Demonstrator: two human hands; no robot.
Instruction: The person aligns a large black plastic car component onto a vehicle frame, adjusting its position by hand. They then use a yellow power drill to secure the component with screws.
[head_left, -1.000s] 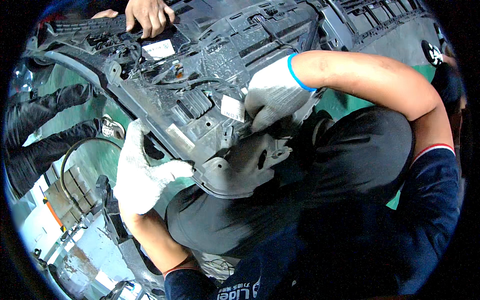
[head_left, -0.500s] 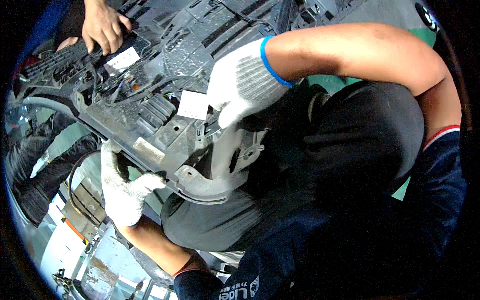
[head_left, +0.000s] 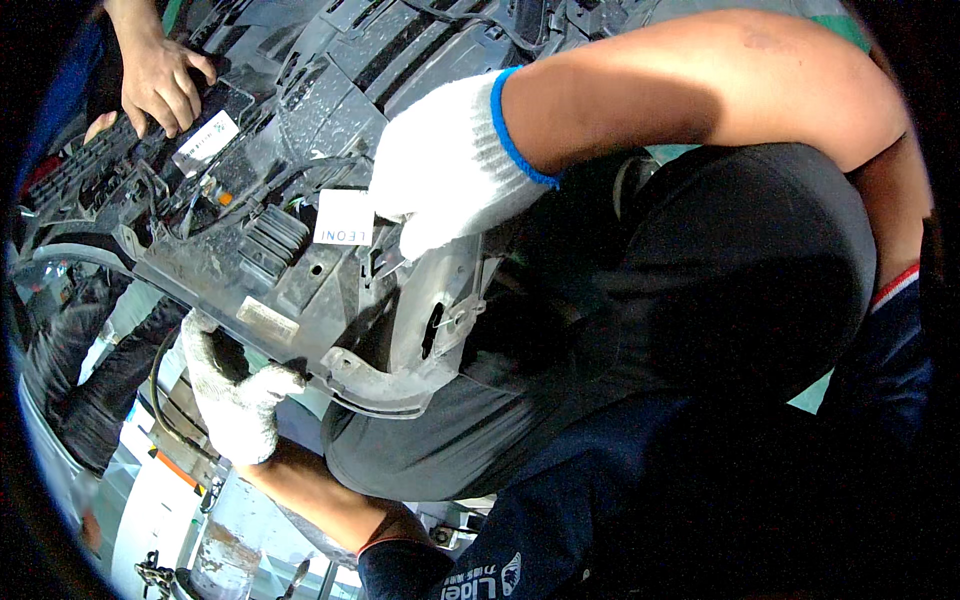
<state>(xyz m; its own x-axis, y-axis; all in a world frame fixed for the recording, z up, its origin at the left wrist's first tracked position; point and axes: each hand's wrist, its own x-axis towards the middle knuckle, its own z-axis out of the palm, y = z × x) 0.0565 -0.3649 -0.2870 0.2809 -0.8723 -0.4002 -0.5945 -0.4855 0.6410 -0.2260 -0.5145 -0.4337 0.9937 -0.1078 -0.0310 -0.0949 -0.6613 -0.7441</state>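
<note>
A large dark grey plastic car bumper (head_left: 330, 335), seen from its inner side, lies across my lap. My left hand (head_left: 235, 400), in a white knit glove, grips its near-left edge, index finger and thumb set apart along the rim. My right hand (head_left: 440, 165), in a white glove with a blue cuff, is closed against the bumper's inner side. Its fingertips are beside a white label (head_left: 343, 217) and over dark clips; what they pinch is hidden. A black wiring harness (head_left: 275, 185) runs across the bumper left of the label.
Another person's bare hand (head_left: 165, 90) rests on the bumper's far left end, beside a second white label (head_left: 206, 143). A ribbed black block (head_left: 275, 238) is fixed to the bumper. A dark hose (head_left: 160, 395) and a metal stand (head_left: 225, 550) are at the lower left.
The bumper, both my hands and the other person's hand appear shifted left in the picture. My right hand stays by the label, my left on the edge.
</note>
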